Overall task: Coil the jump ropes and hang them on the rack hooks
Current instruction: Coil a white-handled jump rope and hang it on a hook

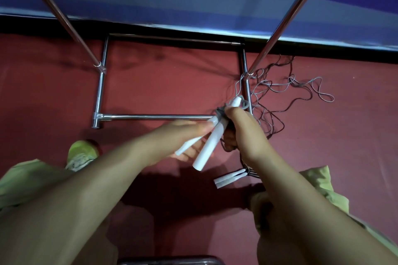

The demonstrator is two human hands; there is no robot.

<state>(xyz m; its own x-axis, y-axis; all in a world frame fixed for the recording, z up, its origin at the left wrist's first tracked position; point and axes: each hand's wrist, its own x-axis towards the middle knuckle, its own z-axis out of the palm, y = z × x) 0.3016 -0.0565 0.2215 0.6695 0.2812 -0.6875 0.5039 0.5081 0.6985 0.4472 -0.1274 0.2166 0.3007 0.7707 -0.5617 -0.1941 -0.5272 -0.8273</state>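
The left hand [189,135] is pinching one white handle [189,144], and the right hand [239,129] is gripping the other handle [210,146] along with a grey rope [258,90] bunched at its fingers. The rope is trailing away beyond the right hand into a tangle with a dark rope [277,112], beside the rack [150,117]. Probably the coiling is just starting: keeping both handles together in one hand and drawing the grey rope free in even loops should avoid dragging the dark one along. A second handle pair [230,177] is lying below the right wrist. No writing is readable.
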